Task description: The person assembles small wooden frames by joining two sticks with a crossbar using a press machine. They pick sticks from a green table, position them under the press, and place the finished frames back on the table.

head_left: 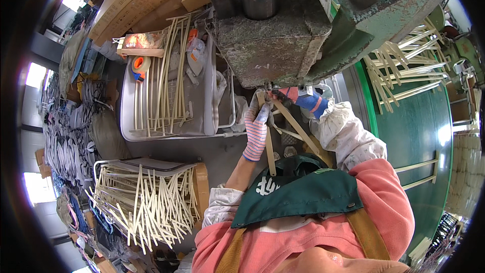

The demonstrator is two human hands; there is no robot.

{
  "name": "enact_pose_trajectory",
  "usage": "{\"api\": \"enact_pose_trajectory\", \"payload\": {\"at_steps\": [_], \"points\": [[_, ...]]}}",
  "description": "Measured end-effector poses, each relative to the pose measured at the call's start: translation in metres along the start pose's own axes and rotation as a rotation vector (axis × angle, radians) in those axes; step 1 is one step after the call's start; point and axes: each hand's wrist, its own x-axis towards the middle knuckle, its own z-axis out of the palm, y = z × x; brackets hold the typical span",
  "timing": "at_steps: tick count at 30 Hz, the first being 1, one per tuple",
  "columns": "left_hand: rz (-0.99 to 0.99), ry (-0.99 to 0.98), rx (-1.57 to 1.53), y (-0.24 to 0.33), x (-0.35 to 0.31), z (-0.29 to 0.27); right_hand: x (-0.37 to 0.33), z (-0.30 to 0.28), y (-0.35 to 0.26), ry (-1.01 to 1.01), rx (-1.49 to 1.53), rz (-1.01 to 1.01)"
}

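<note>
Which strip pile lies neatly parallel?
The strips in the grey tray, upper left, lie lengthwise side by side; those in the lower-left bin and on the right are jumbled.

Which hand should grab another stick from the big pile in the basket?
Probably the left hand. The basket of pale sticks lies on the person's left. The right hand is under the press, farther away, across the body.

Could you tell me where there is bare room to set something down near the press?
The green table is mostly bare between its far strip pile and two loose strips. The grey tray has room right of its strips. The left hand, right hand and crate are crowded.
</note>
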Motion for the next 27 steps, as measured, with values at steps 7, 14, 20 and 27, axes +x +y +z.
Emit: {"api": "enact_pose_trajectory", "payload": {"at_steps": [7,14,20,27], "points": [[0.02,-0.033,-0.05,-0.005,0.002,-0.003,-0.021,-0.001,-0.063,-0.051,-1.295,-0.329],[0.029,0.017,0.027,-0.008,0.011,-0.001,-0.025,0.022,-0.055,0.065,-0.162,0.08],[0.031,-0.085,0.076,0.005,0.021,-0.011,-0.018,0.016,-0.067,-0.038,0.553,0.466],[-0.035,-0.274,0.2,0.022,0.026,-0.014,-0.005,-0.006,-0.107,-0.165,0.535,0.623]]}}
